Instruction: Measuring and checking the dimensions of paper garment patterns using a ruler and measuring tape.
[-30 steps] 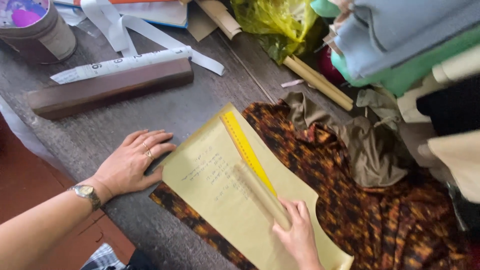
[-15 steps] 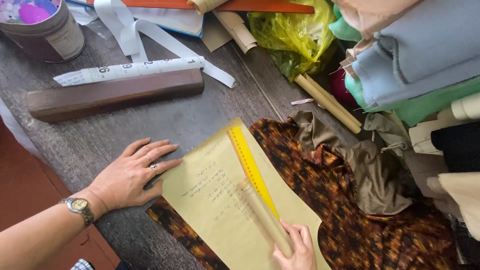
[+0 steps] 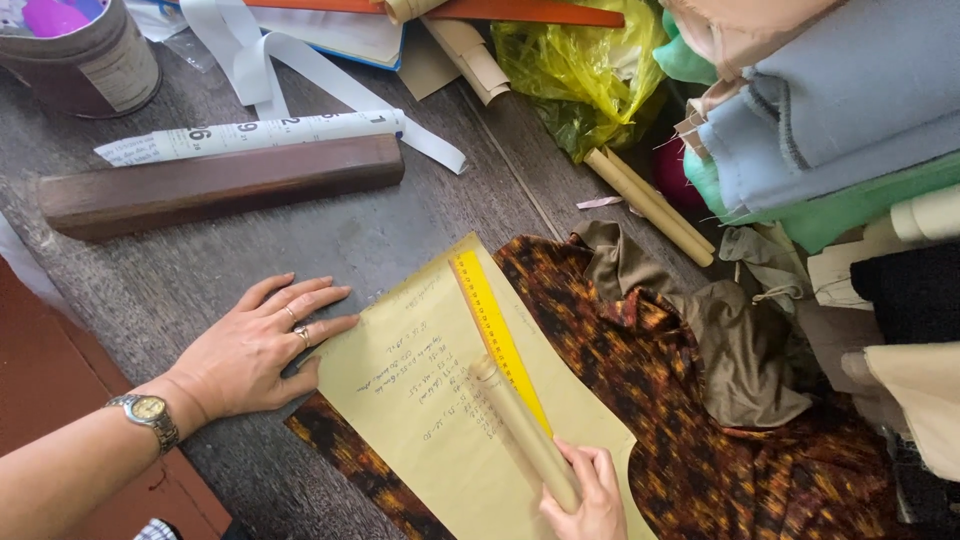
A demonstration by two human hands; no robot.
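Note:
My left hand (image 3: 262, 345) lies flat with fingers spread on the grey wooden table, its fingertips pressing the left edge of a yellow paper pattern piece (image 3: 420, 420). A wristwatch sits on that wrist. My right hand (image 3: 590, 495), at the bottom edge, grips the near end of a tan wooden rod (image 3: 520, 430) that lies on the paper. A yellow ruler (image 3: 495, 330) lies beside the rod along the paper's right edge. The paper rests on brown and orange patterned fabric (image 3: 720, 450).
A dark wooden bar (image 3: 220, 185) and a rolled white measuring strip (image 3: 250, 135) lie at the back left, near a round tin (image 3: 90, 60). A yellow plastic bag (image 3: 580, 70), tan rods (image 3: 650, 205), olive cloth (image 3: 740, 340) and stacked fabric bolts (image 3: 830, 100) crowd the right.
The view has drifted down and left over the table. My left hand stays flat at the paper's edge and my right hand keeps hold of the rod.

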